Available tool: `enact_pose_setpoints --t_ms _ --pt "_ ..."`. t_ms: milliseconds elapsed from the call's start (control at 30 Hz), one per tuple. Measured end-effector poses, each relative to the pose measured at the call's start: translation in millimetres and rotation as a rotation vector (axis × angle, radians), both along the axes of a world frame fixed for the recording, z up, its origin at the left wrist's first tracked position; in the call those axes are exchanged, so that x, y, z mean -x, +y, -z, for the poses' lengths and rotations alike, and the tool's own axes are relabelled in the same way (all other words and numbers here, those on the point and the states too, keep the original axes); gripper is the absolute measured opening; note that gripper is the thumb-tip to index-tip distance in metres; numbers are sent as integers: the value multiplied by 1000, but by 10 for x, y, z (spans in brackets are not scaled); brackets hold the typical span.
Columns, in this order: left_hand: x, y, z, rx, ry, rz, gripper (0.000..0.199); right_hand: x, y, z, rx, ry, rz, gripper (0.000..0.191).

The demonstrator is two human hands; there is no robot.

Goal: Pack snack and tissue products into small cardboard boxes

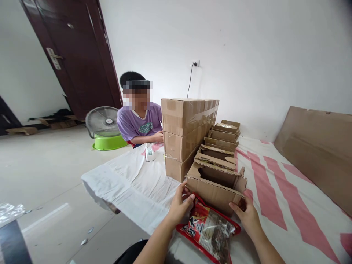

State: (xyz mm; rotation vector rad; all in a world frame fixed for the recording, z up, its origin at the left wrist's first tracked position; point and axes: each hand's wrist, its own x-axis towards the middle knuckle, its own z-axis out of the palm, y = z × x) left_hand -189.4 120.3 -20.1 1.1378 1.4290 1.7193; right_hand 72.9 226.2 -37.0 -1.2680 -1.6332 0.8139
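Observation:
An open cardboard box (209, 190) stands at the near end of a row of similar boxes on the table. My left hand (178, 204) grips its near left corner, the fingers curled behind and the thumb towards a food packet. My right hand (249, 214) holds the near right corner, with its thumb on the front panel. Between my hands, against the front of this box, lies the red-edged plastic food packet (205, 229), with a clear window onto dark contents. The inside of the box is in shadow, so I cannot tell what it holds.
Taped cartons (173, 143) form a tall stack left of the row of open boxes (220, 141). Behind them sits a person (145, 126) in a purple shirt. A small white device (150, 154) lies on the cloth. A large cardboard sheet (316, 146) leans at right.

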Motion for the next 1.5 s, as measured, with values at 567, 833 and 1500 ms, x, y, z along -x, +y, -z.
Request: enact_pose_setpoints --t_ms 567,833,1500 --pt "8 -299 -259 404 428 313 46 -45 -9 70 98 -32 -51 44" --pt "-118 -273 -162 142 126 360 53 -52 -7 101 242 47 -158 46" --pt "-271 91 227 74 504 -219 37 -203 -227 -287 160 75 -594 81"
